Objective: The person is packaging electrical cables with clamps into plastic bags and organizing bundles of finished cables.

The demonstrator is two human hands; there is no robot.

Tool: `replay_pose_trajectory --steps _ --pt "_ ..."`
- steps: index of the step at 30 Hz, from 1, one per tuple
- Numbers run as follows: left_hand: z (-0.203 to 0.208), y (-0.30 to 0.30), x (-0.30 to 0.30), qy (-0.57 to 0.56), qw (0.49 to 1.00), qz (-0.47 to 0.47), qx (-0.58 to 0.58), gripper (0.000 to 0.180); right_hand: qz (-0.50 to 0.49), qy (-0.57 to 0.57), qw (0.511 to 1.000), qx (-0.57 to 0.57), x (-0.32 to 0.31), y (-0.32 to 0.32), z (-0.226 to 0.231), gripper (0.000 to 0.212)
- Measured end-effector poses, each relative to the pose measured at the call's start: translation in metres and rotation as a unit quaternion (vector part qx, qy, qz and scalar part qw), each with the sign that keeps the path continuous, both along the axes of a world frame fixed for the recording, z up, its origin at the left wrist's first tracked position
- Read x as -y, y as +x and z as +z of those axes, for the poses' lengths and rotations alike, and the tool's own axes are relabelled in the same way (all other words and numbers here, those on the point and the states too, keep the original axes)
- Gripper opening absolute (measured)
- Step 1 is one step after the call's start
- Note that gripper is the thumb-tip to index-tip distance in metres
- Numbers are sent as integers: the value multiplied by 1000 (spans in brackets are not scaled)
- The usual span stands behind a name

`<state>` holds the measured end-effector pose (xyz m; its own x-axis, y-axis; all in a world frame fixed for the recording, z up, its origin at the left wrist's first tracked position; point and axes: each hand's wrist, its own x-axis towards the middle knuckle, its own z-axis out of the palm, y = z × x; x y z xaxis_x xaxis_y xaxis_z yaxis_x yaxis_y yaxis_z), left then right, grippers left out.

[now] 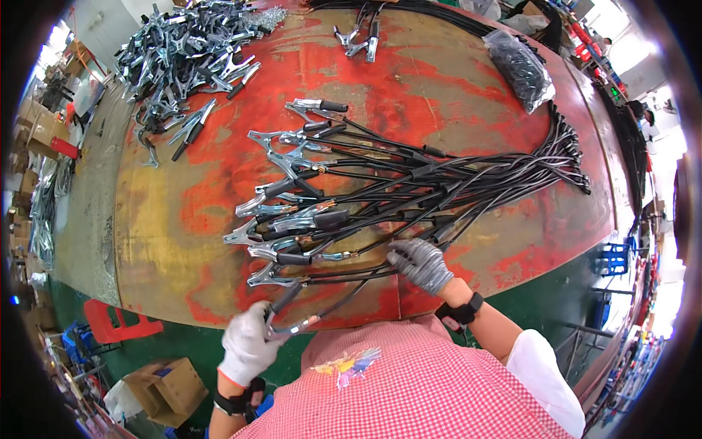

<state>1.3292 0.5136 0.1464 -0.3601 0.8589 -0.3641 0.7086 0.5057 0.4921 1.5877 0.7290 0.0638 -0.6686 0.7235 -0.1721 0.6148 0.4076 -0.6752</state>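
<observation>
At the near edge of the table, my left hand (248,342) in a white glove is closed around the jaw end of a metal spring clamp. The clamp's black handle (287,298) sticks up past the fingers, and its black cable (344,298) runs up to the right. My right hand (423,265), in a grey striped glove, has its fingers curled on the black cable beside the bundle. Several more clamps (269,275) lie in a fanned column ahead, each joined to a cable. Their cables gather into a bundle (504,172) toward the right.
A big heap of loose clamps (183,55) covers the far left of the red worn table (161,241). Two or so clamps (358,35) lie at the far middle. A clear bag of black parts (519,69) sits far right. A cardboard box (167,391) stands on the floor.
</observation>
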Motion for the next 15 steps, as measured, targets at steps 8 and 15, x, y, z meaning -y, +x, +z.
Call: replay_pose_trajectory --steps 8,15 --pt "-23 -71 -79 185 935 117 -278 29 -5 271 956 -108 -76 -35 0 24" --pt "-31 53 -87 127 964 -41 230 18 -45 214 968 122 -202 -74 -37 41"
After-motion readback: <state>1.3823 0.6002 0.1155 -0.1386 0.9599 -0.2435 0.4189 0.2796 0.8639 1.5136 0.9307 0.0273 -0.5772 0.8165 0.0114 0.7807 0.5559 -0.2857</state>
